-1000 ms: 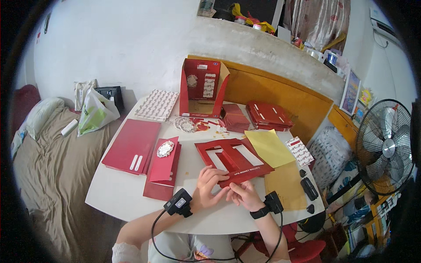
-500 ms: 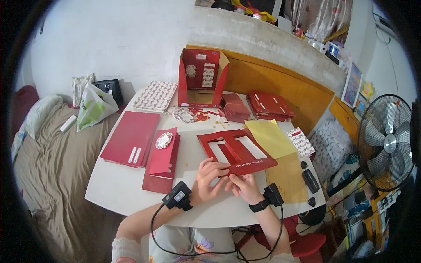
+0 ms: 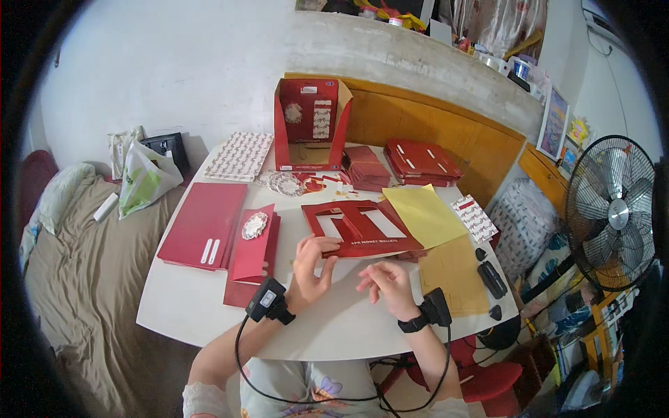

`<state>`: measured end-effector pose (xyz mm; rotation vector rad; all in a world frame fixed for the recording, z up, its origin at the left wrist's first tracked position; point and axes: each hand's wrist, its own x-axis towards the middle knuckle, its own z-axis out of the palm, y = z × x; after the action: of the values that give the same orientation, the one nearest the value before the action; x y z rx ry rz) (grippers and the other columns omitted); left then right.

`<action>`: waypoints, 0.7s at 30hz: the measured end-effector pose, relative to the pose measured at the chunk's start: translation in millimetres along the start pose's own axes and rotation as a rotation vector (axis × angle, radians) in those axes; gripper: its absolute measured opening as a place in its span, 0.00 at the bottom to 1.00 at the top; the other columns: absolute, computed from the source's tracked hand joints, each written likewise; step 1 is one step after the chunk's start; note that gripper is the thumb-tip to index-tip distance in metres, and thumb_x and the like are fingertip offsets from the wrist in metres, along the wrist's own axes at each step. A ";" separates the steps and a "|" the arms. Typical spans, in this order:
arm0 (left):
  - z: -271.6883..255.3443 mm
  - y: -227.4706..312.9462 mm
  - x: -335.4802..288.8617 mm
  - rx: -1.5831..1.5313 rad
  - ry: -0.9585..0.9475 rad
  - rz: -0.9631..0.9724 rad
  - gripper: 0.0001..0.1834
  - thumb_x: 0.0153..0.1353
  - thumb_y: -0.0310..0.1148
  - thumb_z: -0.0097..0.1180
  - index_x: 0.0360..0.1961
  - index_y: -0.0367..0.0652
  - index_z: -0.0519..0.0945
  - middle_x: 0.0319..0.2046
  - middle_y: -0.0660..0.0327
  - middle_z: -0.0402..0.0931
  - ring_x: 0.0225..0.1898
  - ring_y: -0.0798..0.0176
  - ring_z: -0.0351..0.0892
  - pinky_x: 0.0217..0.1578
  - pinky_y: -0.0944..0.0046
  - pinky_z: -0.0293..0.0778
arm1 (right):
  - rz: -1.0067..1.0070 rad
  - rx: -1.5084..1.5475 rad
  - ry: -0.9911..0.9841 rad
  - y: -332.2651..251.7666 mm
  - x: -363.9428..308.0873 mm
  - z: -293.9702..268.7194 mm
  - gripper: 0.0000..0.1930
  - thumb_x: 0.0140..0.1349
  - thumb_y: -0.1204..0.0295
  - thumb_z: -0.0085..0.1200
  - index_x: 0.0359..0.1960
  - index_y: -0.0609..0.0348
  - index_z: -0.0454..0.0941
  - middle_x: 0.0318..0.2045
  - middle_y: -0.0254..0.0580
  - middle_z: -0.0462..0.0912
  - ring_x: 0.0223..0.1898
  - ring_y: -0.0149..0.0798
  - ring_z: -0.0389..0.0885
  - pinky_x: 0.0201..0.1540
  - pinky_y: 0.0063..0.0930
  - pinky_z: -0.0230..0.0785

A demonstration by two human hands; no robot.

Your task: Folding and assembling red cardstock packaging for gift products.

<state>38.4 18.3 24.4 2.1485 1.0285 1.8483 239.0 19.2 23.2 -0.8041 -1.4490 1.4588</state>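
Since the earlier frame my right hand (image 3: 387,280) has let go — fingers loosely apart (touching nothing); left hand (image 3: 311,268) pinches the red cut-out card (image 3: 359,230).

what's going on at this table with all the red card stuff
A person seated at a white table is working on a flat red card cutout with window openings. The left hand pinches its near edge, while the right hand hovers just beside it with fingers curled, holding nothing clearly visible. Around them lie a yellow paper sheet, red folders, a stack of red envelopes and an open red display box.
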 end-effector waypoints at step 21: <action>0.3 10.8 -19.8 0.023 -0.157 0.076 0.16 0.49 0.24 0.64 0.41 0.38 0.80 0.41 0.56 0.79 0.44 0.56 0.78 0.58 0.49 0.62 | 0.046 0.029 -0.179 2.6 2.2 6.4 0.10 0.67 0.67 0.51 0.39 0.61 0.79 0.25 0.40 0.84 0.14 0.22 0.72 0.16 0.14 0.62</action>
<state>42.7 -1.0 13.4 2.3332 0.9518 1.6733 231.9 18.9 21.7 -0.7074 -1.5468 1.6170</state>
